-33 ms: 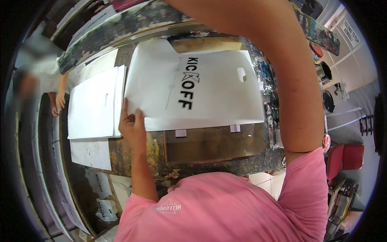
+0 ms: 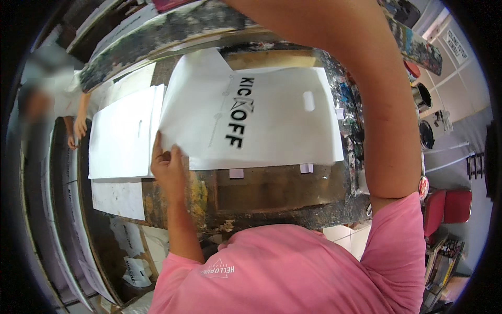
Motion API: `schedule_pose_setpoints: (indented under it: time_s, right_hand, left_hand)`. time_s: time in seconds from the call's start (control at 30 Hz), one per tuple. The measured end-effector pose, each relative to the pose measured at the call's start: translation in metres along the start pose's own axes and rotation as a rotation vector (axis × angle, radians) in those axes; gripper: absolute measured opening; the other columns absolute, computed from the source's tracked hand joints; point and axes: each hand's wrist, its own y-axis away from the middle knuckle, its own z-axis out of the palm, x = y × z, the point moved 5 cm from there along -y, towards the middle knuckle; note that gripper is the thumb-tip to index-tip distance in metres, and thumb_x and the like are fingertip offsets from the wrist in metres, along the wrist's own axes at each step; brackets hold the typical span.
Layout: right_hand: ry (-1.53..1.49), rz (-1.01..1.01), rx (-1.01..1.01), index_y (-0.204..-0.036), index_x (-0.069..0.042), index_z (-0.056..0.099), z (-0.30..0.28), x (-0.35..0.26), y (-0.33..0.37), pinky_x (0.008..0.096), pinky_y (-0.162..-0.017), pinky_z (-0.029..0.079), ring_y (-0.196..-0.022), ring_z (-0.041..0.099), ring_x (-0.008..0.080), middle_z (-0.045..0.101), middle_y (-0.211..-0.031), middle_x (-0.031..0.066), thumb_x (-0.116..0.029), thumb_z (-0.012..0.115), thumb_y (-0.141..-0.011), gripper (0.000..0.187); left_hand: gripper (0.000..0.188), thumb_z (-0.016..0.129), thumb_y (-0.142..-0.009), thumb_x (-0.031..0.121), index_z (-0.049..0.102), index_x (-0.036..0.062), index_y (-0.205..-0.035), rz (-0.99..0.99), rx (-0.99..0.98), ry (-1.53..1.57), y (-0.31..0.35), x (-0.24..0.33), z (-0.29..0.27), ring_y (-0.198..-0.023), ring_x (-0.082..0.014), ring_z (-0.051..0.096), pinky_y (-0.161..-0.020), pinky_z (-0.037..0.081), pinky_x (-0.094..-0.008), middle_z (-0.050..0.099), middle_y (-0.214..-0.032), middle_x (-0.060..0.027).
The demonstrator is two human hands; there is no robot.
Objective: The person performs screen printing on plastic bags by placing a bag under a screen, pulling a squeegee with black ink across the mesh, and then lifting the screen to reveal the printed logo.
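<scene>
A white plastic bag (image 2: 204, 110) with black printed lettering and an oval handle cut-out lies over the paint-stained table, slightly bowed. My left hand (image 2: 168, 162) pinches its near left edge between thumb and fingers. Beneath it, another white sheet (image 2: 314, 152) shows along the near and right edges. My right arm stretches up and away past the top of the view, so its hand is out of sight. Left of the printed bag, close to my left hand, is a stack of white bags (image 2: 117, 138) with a handle slit.
A paint-crusted beam (image 2: 157, 42) crosses above the table's far side. Small pale tabs (image 2: 236, 173) sit on the brown board (image 2: 277, 191). Another person's hands (image 2: 78, 128) are at far left, near shelves holding printed bags. Paint cans (image 2: 421, 97) and a red chair (image 2: 444, 206) stand right.
The printed bag has shifted left and a little toward me, its cut-out moving with it. My left hand has moved slightly left, still pinching the edge. The right arm has barely moved.
</scene>
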Motion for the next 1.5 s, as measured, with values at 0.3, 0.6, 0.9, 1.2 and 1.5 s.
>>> schedule_pose_setpoints:
  time_s: [0.3,0.6,0.9,1.2,1.5]
  right_hand:
    - [-0.007,-0.081,0.123,-0.081,-0.008,0.072,0.013,-0.007,-0.001,0.0421,-0.089,0.052,-0.064,0.059,0.016,0.065,-0.065,0.0031,-0.054,0.043,-0.109,0.061]
    - [0.068,-0.093,0.247,-0.083,-0.005,0.074,0.01,-0.018,0.012,0.044,-0.086,0.049,-0.073,0.067,0.0246,0.072,-0.075,0.0107,-0.052,0.049,-0.104,0.057]
    - [0.035,0.006,0.014,-0.084,-0.009,0.073,0.024,0.007,0.001,0.0464,-0.085,0.045,-0.078,0.068,0.0261,0.074,-0.08,0.0102,-0.055,0.05,-0.105,0.056]
    - [0.087,-0.259,0.537,-0.09,-0.004,0.077,0.045,0.014,0.018,0.0493,-0.078,0.048,-0.078,0.07,0.0384,0.072,-0.076,0.016,-0.055,0.06,-0.099,0.054]
    - [0.033,-0.265,0.506,-0.095,-0.002,0.078,0.041,0.02,0.011,0.0495,-0.085,0.046,-0.083,0.072,0.0372,0.075,-0.082,0.0183,-0.056,0.065,-0.098,0.056]
  left_hand:
    - [0.078,0.064,-0.086,0.003,0.044,-0.0035,-0.161,-0.055,0.104,-0.336,-0.088,-0.116,-0.191,-0.059,-0.0075,0.043,-0.053,0.038,-0.0258,0.061,-0.078,-0.0002]
    - [0.087,0.075,-0.092,0.022,0.035,-0.0028,-0.165,-0.17,0.364,-1.088,-0.181,-0.199,-0.314,-0.156,-0.0508,0.032,-0.128,0.03,-0.0503,0.029,-0.168,-0.0382]
    - [0.097,0.076,-0.093,0.059,0.038,0.0058,-0.165,0.552,-0.721,-0.674,0.092,-0.041,0.045,-0.163,-0.0407,0.024,-0.133,0.016,-0.0568,0.028,-0.174,-0.0244]
    - [0.098,0.053,-0.1,0.074,0.038,0.0004,-0.163,0.714,-0.916,-0.692,0.188,-0.026,0.133,-0.162,-0.0424,0.025,-0.131,0.013,-0.0632,0.032,-0.172,-0.0247]
    - [0.099,0.049,-0.101,0.076,0.036,0.002,-0.166,0.699,-0.956,-0.739,0.19,-0.045,0.134,-0.163,-0.0429,0.021,-0.132,0.008,-0.0626,0.026,-0.175,-0.0222]
